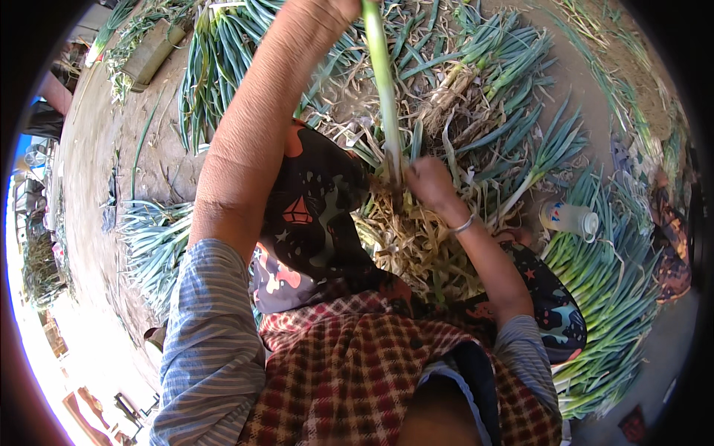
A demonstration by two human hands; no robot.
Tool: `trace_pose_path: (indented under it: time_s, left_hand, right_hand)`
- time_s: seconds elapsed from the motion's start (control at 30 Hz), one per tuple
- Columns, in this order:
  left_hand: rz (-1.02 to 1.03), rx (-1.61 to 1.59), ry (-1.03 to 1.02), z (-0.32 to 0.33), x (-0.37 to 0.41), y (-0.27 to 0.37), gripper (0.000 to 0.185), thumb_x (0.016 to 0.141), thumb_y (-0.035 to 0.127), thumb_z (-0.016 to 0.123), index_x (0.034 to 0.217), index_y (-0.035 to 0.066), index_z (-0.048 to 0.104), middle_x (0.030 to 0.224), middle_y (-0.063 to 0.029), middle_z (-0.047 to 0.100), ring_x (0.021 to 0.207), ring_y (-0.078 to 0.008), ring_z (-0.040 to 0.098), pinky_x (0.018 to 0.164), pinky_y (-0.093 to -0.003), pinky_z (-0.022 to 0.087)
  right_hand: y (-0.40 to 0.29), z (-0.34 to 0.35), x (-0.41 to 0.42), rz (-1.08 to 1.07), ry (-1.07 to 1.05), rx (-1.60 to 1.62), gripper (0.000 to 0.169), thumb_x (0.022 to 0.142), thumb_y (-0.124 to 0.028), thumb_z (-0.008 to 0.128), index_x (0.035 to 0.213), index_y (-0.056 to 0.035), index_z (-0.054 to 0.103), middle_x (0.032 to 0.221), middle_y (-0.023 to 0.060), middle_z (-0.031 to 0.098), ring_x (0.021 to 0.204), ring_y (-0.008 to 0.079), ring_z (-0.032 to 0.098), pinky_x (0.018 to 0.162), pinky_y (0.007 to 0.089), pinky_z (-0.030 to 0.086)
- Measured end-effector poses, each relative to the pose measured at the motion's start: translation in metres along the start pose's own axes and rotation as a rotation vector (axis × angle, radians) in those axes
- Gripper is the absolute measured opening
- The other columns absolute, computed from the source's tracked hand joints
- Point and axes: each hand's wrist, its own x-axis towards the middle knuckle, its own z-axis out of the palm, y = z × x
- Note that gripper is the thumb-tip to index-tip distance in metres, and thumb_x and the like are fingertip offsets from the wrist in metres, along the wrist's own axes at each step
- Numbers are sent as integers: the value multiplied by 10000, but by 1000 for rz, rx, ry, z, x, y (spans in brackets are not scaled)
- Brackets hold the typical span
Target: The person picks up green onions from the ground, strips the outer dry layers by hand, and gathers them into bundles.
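Observation:
My left hand, partly cut off by the top edge of the view, grips a long green onion by its green upper part. The onion hangs between my knees, pale stem downward, with brown roots and dry sheath at its lower end. My right hand is curled and blurred right beside that lower end; whether its fingers pinch a dry sheath is hidden. A metal bangle circles my right wrist. Below lies a heap of dry brown peelings.
Untrimmed onions with roots lie ahead among scattered leaves. At right, a plastic bottle rests by a large pile of green onions. More onion bundles lie ahead on the left, and others beside my left arm. Another person's arm shows far left.

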Motion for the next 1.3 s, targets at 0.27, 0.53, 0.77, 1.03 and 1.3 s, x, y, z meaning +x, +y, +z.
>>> trace_pose_path:
  time_s: [0.27, 0.53, 0.77, 1.03, 1.3]
  left_hand:
    - [165, 195, 358, -45, 8, 40, 512, 860, 665, 339, 799, 158, 381, 514, 6, 373, 388, -113, 345, 328, -246, 288]
    - [202, 181, 588, -93, 10, 58, 443, 918, 582, 342, 847, 150, 405, 551, -32, 415, 399, -142, 350, 349, -268, 320]
    - [201, 158, 585, -74, 12, 39, 391, 955, 483, 342, 843, 119, 427, 565, -52, 444, 436, -174, 397, 398, -290, 367]
    - [263, 221, 612, -52, 10, 35, 347, 959, 432, 381, 835, 112, 436, 558, -57, 450, 441, -178, 414, 395, -290, 363]
    - [260, 215, 580, -55, 13, 32, 339, 960, 432, 384, 861, 111, 432, 574, -60, 460, 444, -180, 418, 394, -293, 365]
  right_hand:
    - [107, 80, -49, 156, -26, 26, 417, 753, -223, 651, 1087, 16, 577, 950, 202, 636, 884, 344, 619, 778, 375, 495]
    - [-13, -27, -42, -192, 14, 1019, 378, 916, -200, 570, 1203, 42, 528, 915, 52, 629, 819, 73, 585, 698, 199, 477]
    - [-63, -44, -19, -340, 528, 953, 210, 889, -121, 591, 1011, 47, 621, 730, 61, 631, 570, 55, 553, 449, 174, 426]
    - [-70, -47, -5, -502, 818, 112, 84, 830, -33, 584, 788, 38, 600, 539, 70, 582, 416, 131, 552, 369, 248, 443]
    - [-68, -37, -6, -376, 791, 755, 148, 837, -28, 599, 944, 73, 619, 673, 100, 634, 516, 106, 574, 411, 219, 452]
